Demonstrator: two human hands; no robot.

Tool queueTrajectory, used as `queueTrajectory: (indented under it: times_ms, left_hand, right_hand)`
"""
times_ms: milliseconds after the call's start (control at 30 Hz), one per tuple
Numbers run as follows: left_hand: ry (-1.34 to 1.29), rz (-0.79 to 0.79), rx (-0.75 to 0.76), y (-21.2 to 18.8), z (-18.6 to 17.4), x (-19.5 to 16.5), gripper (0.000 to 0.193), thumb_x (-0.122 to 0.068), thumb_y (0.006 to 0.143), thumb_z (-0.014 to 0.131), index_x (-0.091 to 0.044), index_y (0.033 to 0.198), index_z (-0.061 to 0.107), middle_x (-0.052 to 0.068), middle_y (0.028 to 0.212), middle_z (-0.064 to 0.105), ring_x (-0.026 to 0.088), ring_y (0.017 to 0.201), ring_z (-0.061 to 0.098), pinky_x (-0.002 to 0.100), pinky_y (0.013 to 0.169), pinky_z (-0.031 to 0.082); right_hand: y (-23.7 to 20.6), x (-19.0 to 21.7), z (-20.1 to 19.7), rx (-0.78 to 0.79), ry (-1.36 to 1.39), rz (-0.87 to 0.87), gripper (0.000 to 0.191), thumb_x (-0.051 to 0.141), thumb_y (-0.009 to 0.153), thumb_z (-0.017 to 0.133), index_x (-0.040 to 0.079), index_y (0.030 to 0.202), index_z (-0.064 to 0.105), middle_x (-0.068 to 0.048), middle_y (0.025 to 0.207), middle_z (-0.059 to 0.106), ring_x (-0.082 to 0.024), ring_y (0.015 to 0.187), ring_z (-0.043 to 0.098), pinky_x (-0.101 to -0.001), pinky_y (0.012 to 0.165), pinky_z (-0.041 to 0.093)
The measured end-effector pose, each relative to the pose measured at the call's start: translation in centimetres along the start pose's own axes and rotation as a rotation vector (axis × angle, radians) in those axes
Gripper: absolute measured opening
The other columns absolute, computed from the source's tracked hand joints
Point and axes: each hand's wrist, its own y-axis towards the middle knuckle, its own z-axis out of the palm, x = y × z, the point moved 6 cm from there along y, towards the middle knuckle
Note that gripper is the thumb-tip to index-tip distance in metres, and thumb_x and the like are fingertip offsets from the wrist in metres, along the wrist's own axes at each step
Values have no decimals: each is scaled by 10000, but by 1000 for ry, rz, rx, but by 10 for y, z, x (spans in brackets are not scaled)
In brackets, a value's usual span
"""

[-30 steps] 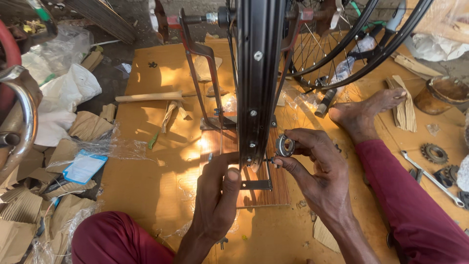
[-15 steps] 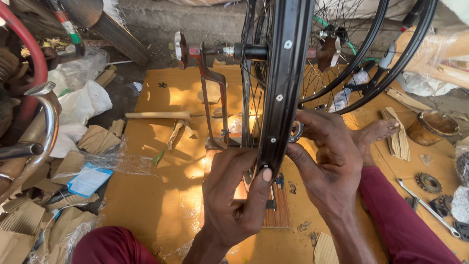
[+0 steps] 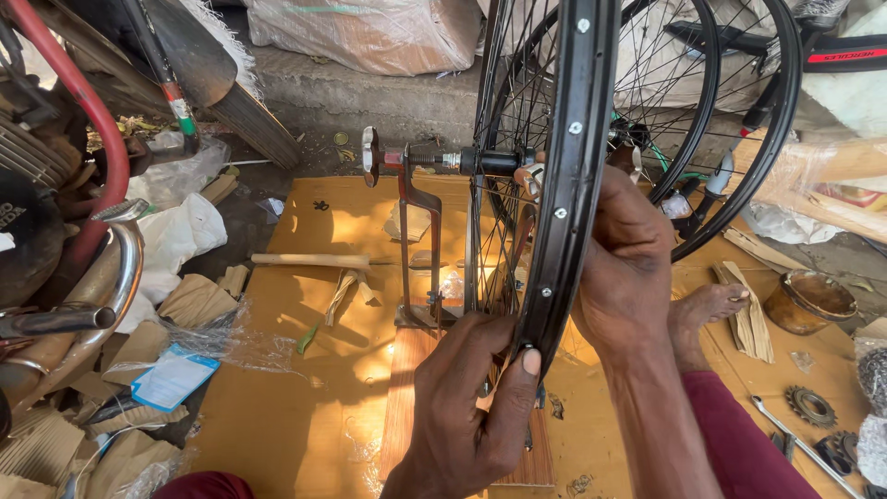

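We sit on the floor with a bicycle wheel (image 3: 564,185) standing upright in front of us, its black rim seen edge-on and running from the top of the view down to our hands. The wheel's axle (image 3: 443,159) rests in a metal stand (image 3: 418,240) that rises from a wooden board (image 3: 407,407) laid on a sheet of cardboard (image 3: 305,370).

Our left hand (image 3: 467,416) is at the lowest part of the rim, fingers curled around it from the left and the thumb pressed flat against the rim's outer face. The grip is closed on the rim. Our right hand (image 3: 624,268) is on the right side of the wheel, higher up, palm toward the spokes and fingers reaching in behind the rim; the fingertips are hidden, so we cannot tell how tightly it holds or what it touches there.

Beyond the right hand our bare foot (image 3: 707,310) rests on the cardboard. Behind the wheel lean more black rims (image 3: 739,139). A wooden stick (image 3: 309,261) lies on the cardboard to the left of the stand. Far right, near the edge, lie a small toothed cog (image 3: 810,405), a wrench (image 3: 804,448) and a round rusty tin (image 3: 807,300). On the left are crumpled paper, plastic bags and the chrome pipe (image 3: 102,286) of a motorbike.
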Motion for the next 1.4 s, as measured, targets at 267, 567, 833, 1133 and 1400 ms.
queueTrajectory:
  times_ms: [267, 567, 833, 1133, 1400]
  left_hand:
    - [-27, -52, -32, 6, 0, 5, 202, -131, 990, 682, 11, 1128, 641, 105, 926, 669, 161, 740, 652, 295, 628, 503]
    - [-20, -50, -139, 21, -3, 12, 510, -324, 921, 801, -3, 1283, 641, 97, 1094, 679, 151, 869, 655, 272, 735, 550]
    - [-300, 101, -151, 71, 1, 4, 694, -631, 1172, 392, -6, 1452, 505, 75, 1351, 573, 177, 1303, 558, 313, 1178, 427]
    - [-284, -78, 233, 141, 34, 61, 805, -737, 1048, 240, -77, 976, 695, -28, 690, 495, 73, 620, 506, 249, 611, 472]
    - [-667, -165, 227, 126, 37, 74, 731, -707, 1060, 290, -66, 978, 630, -24, 767, 533, 98, 693, 506, 275, 694, 441]
  right_hand:
    - [23, -6, 9, 54, 66, 46, 147, 160, 1024, 723, 34, 1099, 739, -87, 954, 736, -153, 857, 731, -269, 751, 619]
    - [25, 21, 24, 12, 101, -111, 325, 0, 973, 714, 86, 1281, 658, -107, 1142, 750, -141, 983, 731, -243, 846, 609]
    - [20, 41, 21, -26, -377, -418, 268, -80, 1035, 814, 106, 1080, 626, -12, 1052, 600, -72, 907, 593, -197, 814, 536]
    - [11, 65, 31, 83, -521, -304, 340, -81, 1057, 683, 122, 1326, 641, 16, 1262, 564, -75, 1095, 632, -238, 931, 642]
    - [25, 63, 27, -7, -660, -200, 341, 44, 803, 837, 86, 1041, 596, 52, 1009, 561, -76, 907, 558, -225, 795, 526]
